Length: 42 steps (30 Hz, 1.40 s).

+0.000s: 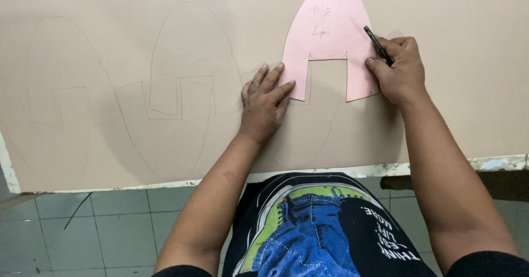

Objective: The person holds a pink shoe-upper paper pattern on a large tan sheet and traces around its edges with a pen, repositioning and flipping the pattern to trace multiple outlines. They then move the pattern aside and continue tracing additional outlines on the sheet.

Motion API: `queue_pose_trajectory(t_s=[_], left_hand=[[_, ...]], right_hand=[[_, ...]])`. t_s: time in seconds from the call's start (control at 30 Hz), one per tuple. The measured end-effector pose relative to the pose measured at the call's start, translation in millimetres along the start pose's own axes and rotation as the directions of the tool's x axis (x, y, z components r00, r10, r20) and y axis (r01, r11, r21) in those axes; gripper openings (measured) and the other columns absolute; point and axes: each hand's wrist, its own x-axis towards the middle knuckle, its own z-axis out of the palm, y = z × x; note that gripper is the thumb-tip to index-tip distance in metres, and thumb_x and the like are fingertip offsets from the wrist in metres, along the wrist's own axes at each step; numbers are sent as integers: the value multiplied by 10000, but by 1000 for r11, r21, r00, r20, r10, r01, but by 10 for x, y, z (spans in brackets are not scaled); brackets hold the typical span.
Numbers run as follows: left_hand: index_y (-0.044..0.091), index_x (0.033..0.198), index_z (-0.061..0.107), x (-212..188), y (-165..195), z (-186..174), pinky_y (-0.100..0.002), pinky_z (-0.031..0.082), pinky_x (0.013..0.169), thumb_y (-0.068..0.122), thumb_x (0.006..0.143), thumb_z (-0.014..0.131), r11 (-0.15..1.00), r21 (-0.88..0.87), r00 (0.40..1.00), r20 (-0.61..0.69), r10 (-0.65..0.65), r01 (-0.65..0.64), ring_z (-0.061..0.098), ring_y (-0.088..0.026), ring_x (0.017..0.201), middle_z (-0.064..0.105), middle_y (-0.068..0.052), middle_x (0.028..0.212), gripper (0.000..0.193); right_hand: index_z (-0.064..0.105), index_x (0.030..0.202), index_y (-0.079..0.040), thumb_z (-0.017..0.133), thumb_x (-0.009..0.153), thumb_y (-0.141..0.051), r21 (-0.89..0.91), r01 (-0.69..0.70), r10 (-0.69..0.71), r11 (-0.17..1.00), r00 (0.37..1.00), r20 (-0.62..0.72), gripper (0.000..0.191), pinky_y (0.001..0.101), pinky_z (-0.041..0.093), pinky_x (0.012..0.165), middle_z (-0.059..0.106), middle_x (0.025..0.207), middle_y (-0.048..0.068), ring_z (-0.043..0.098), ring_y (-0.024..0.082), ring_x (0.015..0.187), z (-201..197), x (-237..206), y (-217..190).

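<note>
Head view:
Pattern: pink paper pattern [329,32] flat on beige sheet [468,90] (handwriting near its top).
Left hand [264,103]: open, fingertips pressing the pattern's lower left leg.
Right hand [401,70]: clamped on pen [377,43], tip at the pattern's right edge.
Sheet: pencilled outlines [182,79] to the left.

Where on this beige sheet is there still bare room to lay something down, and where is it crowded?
Bare stretches: the beige sheet right of the right hand, and the top strip above the traced outlines. Crowded: the middle, where the left hand presses the pink template and the right holds a pen at its edge.
</note>
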Motion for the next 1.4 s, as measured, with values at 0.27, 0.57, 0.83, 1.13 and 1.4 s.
queue_pose_trajectory(t_s=[0.27, 0.57, 0.83, 1.13, 1.4], left_hand=[[103, 1246, 709, 21, 64, -8, -495, 243, 1169, 148, 956, 575, 974, 151, 984, -15, 175, -171, 412, -282, 1429, 494, -85, 1531, 324], [-241, 1163, 607, 275, 464, 316, -422, 575, 957, -37, 928, 523, 865, 416, 956, 43, 290, -281, 620, -444, 1131, 524, -405, 1298, 322], [-195, 1213, 567, 282, 673, 595, -536, 540, 935, 101, 860, 544, 611, 736, 956, 208, 208, -293, 586, -538, 1139, 508, -397, 1320, 461], [5, 1309, 593, 213, 589, 802, -555, 410, 1003, 154, 917, 528, 794, 509, 935, 285, 210, -334, 536, -394, 1230, 565, -216, 1357, 425], [-115, 1369, 533, 321, 608, 442, -442, 535, 892, 54, 1049, 522, 968, 176, 976, 161, 150, -178, 580, -349, 1179, 580, -271, 1329, 363]], right_hand=[[681, 1403, -227, 744, 933, -212, -53, 16, -16, 998, 1000, -1, 475, 331, 486, 935, 509, 1218, 48, 569, 185, 1056, 19, 6, -20], [709, 1285, -113, 771, 902, -210, -168, 84, -88, 982, 996, -15, 399, 368, 498, 901, 492, 1232, 108, 556, 234, 1060, -23, 100, -111], [734, 1125, -60, 661, 1057, -221, 198, 509, -528, 837, 847, 55, 189, 375, 556, 806, 685, 982, 87, 689, 235, 923, 145, -71, -1007], [739, 973, -50, 659, 979, -227, 89, 603, -576, 793, 694, 431, 194, 419, 557, 765, 749, 838, 115, 715, 312, 795, 438, -99, -1483], [750, 976, -58, 680, 978, -259, -122, 515, -424, 849, 800, 425, 213, 420, 553, 718, 732, 783, 134, 708, 308, 737, 280, 232, -1559]])
